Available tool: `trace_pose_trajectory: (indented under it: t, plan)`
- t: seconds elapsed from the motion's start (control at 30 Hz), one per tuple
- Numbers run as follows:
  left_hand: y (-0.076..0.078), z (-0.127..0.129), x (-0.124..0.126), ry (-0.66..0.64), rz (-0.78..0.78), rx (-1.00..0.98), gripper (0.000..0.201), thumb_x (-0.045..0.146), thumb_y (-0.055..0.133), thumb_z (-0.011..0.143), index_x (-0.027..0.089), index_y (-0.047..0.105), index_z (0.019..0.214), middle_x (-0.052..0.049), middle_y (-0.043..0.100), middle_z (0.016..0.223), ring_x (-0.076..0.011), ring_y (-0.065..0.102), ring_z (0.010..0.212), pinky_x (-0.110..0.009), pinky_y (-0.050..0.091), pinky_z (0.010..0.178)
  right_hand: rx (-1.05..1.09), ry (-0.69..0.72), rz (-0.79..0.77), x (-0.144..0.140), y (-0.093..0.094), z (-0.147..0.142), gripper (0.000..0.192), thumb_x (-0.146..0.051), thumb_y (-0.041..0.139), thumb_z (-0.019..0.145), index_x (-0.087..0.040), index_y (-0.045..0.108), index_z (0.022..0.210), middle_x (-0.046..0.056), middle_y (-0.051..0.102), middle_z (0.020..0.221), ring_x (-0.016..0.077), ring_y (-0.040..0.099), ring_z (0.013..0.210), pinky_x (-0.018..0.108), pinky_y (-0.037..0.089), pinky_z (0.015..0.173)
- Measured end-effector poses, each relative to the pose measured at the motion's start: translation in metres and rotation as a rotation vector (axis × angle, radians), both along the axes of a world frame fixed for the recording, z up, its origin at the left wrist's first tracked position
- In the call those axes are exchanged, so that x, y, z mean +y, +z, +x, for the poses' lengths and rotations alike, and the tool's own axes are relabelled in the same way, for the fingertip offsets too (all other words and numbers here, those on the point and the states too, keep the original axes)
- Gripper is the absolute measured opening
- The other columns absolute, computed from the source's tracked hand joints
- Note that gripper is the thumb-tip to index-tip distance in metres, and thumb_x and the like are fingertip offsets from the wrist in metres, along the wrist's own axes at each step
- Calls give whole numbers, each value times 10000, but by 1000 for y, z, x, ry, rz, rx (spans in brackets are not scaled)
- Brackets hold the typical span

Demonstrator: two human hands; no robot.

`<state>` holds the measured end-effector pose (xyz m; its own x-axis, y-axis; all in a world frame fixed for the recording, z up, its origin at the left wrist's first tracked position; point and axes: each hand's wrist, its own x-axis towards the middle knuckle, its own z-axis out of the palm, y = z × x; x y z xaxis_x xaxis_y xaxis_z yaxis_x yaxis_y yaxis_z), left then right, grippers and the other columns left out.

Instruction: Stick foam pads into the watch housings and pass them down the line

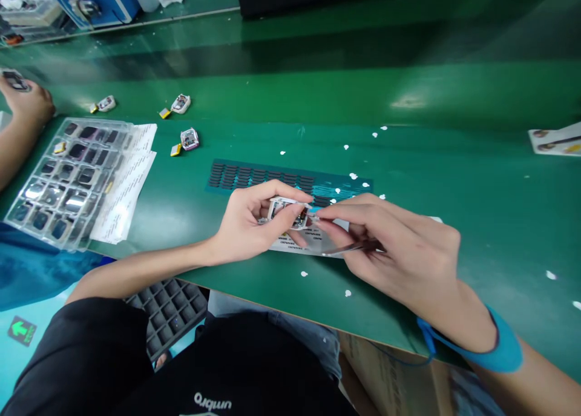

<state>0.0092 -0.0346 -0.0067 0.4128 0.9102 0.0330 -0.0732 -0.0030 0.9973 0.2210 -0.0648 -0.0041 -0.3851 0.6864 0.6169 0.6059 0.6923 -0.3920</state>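
My left hand point(247, 222) is curled around a small white watch case point(287, 212) at the middle of the frame, thumb on its near side and fingers over the top, so the case sits just above the green surface point(454, 180). My right hand point(403, 246) is pinched shut on a pair of tweezers point(349, 248), whose tips meet the right edge of the case. A blue wrist strap point(502, 349) circles my right wrist at the lower right.

Under my hands lies a white label sheet point(297, 244); it carries print, but the letters are too small and blurred to read. Just above it is a teal sheet of small dark pads point(254, 175) in rows. White scraps point(347, 146) dot the surface around it.

At the left a clear tray of dark screens point(63, 180) rests beside white paper slips point(129, 180). Above it, three more watch cases point(189, 138) lie apart, each with a small yellow piece next to it. Another person's hand point(27, 101) shows at the upper left edge.

At the bottom, my black shirt point(236, 379) bears white lettering that appears upside down; I cannot make it out with certainty. A green arrow sign point(20, 329) sits at the lower left.
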Motion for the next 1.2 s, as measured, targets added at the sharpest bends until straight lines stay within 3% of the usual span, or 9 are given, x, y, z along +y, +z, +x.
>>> trace_pose_trajectory:
  t: [0.27, 0.4, 0.5, 0.57, 0.73, 1.0, 1.07, 1.13, 1.2]
  plan:
    - [-2, -2, -1, -100, 247, 58, 107, 235, 697, 983, 147, 743, 944, -16, 743, 588, -168, 763, 518, -176, 504, 414, 21, -28, 11, -4, -2, -1, 419, 35, 646, 919, -297, 697, 1169, -16, 819, 1000, 163, 790, 806, 263, 607, 600]
    - [-3, -2, 0, -125, 263, -17, 82, 194, 709, 969, 137, 747, 923, -29, 761, 622, -178, 766, 510, -168, 482, 384, 58, -32, 12, -10, -5, 0, 497, 97, 617, 882, -281, 701, 1194, -12, 824, 1038, 160, 791, 823, 272, 607, 602]
    - [-1, -3, -1, -124, 187, -34, 70, 198, 764, 933, 134, 744, 916, -39, 785, 697, -196, 792, 562, -152, 497, 382, -39, -59, 63, -14, -8, 1, 498, 94, 613, 900, -254, 701, 1245, 10, 827, 1110, 162, 796, 851, 276, 621, 639]
    - [0, -4, -1, -157, 44, -64, 135, 257, 789, 933, 133, 735, 937, -39, 795, 732, -196, 797, 575, -158, 560, 422, -103, -82, 114, -15, -9, 1, 470, 47, 637, 933, -228, 683, 1311, 27, 828, 1119, 165, 796, 848, 275, 628, 666]
    - [1, -6, -1, -285, -319, -252, 195, 280, 777, 965, 108, 700, 1017, -44, 820, 820, -163, 799, 594, -186, 666, 538, -146, -133, 149, -16, -12, -2, 456, -44, 677, 972, -211, 641, 1395, 2, 829, 942, 136, 752, 691, 254, 572, 590]
    - [-3, -3, 0, -234, -347, -231, 112, 190, 759, 945, 101, 711, 993, -15, 782, 806, -141, 785, 583, -187, 651, 514, -239, -102, 192, -11, -16, 1, 409, -31, 623, 954, -128, 651, 1350, -12, 763, 759, 124, 687, 601, 241, 527, 576]
    - [-1, -2, 1, -203, -354, -181, 108, 190, 746, 945, 104, 704, 994, -12, 774, 798, -137, 783, 581, -171, 634, 516, -250, -190, 187, -7, -14, 3, 438, -7, 614, 936, -157, 669, 1344, 11, 803, 841, 136, 722, 645, 248, 517, 560]
    - [1, -3, 3, -179, -362, -145, 107, 182, 727, 947, 106, 692, 1013, -11, 774, 807, -134, 782, 580, -170, 633, 537, -236, -328, 175, -3, -12, 4, 528, 7, 595, 939, -204, 644, 1421, 65, 833, 1086, 173, 780, 775, 269, 517, 563]
    - [3, -4, 5, -175, -371, -123, 120, 178, 711, 947, 114, 673, 1041, -8, 778, 816, -138, 783, 579, -176, 630, 542, -223, -402, 154, -2, -9, 4, 632, 6, 586, 949, -254, 573, 1525, 101, 744, 1369, 212, 803, 926, 285, 518, 561]
